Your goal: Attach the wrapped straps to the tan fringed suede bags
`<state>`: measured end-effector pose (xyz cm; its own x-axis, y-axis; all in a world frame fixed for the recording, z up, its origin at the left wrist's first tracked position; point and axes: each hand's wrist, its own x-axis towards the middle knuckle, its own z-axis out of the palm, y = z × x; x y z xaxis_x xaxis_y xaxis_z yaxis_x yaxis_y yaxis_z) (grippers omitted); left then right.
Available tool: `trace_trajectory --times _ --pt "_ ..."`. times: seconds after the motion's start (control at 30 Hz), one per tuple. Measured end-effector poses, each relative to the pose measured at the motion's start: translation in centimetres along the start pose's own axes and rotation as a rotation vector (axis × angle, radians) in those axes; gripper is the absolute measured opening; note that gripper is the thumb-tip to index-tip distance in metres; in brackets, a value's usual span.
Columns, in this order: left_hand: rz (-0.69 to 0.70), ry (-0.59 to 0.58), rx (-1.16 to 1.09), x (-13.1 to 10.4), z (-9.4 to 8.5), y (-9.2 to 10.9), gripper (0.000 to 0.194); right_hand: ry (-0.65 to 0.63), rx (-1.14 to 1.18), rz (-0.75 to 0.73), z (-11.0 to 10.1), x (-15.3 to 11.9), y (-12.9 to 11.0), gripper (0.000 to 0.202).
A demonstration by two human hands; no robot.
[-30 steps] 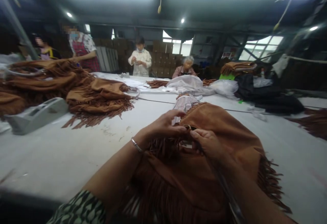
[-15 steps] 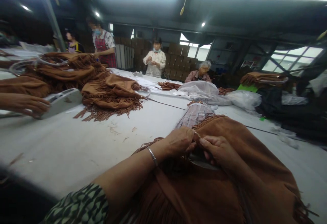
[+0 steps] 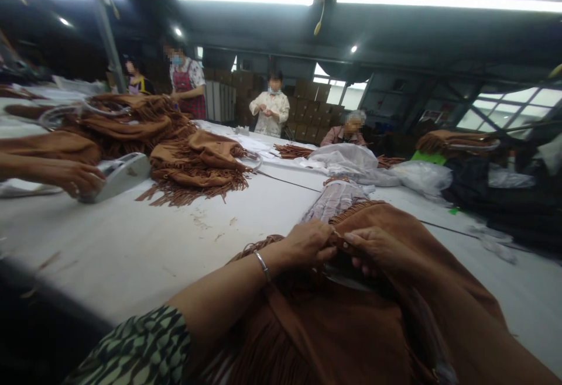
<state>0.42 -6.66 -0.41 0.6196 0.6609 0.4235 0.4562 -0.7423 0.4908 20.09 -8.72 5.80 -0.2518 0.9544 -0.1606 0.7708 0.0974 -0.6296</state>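
From the head view, the left hand (image 3: pixel 309 243) and the right hand (image 3: pixel 373 249) meet fingertip to fingertip on the top edge of a brown fringed bag (image 3: pixel 351 320), which lies on the white table (image 3: pixel 144 244) right in front of the person and partly under both forearms. Both sets of fingers are pinched together on a small piece at the bag's edge, possibly a ring or clasp; it is too small and blurred to be sure. A bangle (image 3: pixel 262 265) sits on the left wrist. The grip looks narrow, so the small piece could slip out if either hand pulls sideways. The loose fringe hanging just below the fingers could get caught in the pinch and be tugged or torn. The bangle hangs close to the fringe and might snag a strand. At far left a co-worker's hand (image 3: pixel 81 179) rests on a grey device (image 3: pixel 120 174) beside a pile of bags (image 3: pixel 197 162), well apart from this work.
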Motion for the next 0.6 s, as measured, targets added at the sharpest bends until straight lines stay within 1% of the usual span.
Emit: trace_trajectory --times 0.07,0.13,0.17,0.2,0.23,0.27,0.3,0.33,0.37,0.43,0.5,0.6 --pt "-0.089 0.071 -0.033 0.1 0.5 -0.6 0.024 0.115 -0.059 -0.061 -0.6 -0.1 -0.3 0.033" --pt "-0.152 0.096 -0.08 0.2 0.8 -1.3 0.028 0.297 -0.137 -0.121 -0.5 -0.9 -0.8 0.022" --pt "-0.174 0.097 -0.117 0.3 0.8 -1.7 0.032 0.41 -0.208 -0.166 -0.1 -1.5 -1.0 0.023" --pt "-0.19 0.095 -0.154 0.3 0.9 -2.0 0.035 0.564 -0.32 -0.235 0.6 -2.2 -1.3 0.027" --pt "-0.201 0.098 -0.188 0.3 1.0 -2.2 0.038 0.687 -0.453 -0.339 1.5 -3.0 -1.6 0.032" --pt "-0.21 0.11 -0.212 0.3 1.1 -2.4 0.04 0.784 -0.58 -0.459 2.6 -3.6 -1.8 0.035" --pt "-0.216 0.13 -0.226 0.3 1.2 -2.5 0.04 0.83 -0.693 -0.571 3.6 -4.0 -2.0 0.037" --pt "-0.217 0.154 -0.231 0.2 1.3 -2.5 0.038 0.81 -0.78 -0.638 4.6 -4.2 -2.3 0.037" --pt "-0.214 0.179 -0.231 0.2 1.4 -2.5 0.035 0.76 -0.842 -0.647 5.4 -4.2 -2.5 0.036" --pt "-0.201 0.213 -0.224 0.0 1.5 -2.3 0.029 0.629 -0.903 -0.542 6.5 -3.7 -3.2 0.033" --pt "-0.196 0.232 -0.22 -0.2 1.6 -2.3 0.024 0.561 -0.907 -0.417 6.8 -3.2 -4.1 0.03" --pt "-0.195 0.24 -0.228 -0.5 1.7 -2.5 0.023 0.586 -0.878 -0.355 5.8 -3.3 -5.1 0.032"
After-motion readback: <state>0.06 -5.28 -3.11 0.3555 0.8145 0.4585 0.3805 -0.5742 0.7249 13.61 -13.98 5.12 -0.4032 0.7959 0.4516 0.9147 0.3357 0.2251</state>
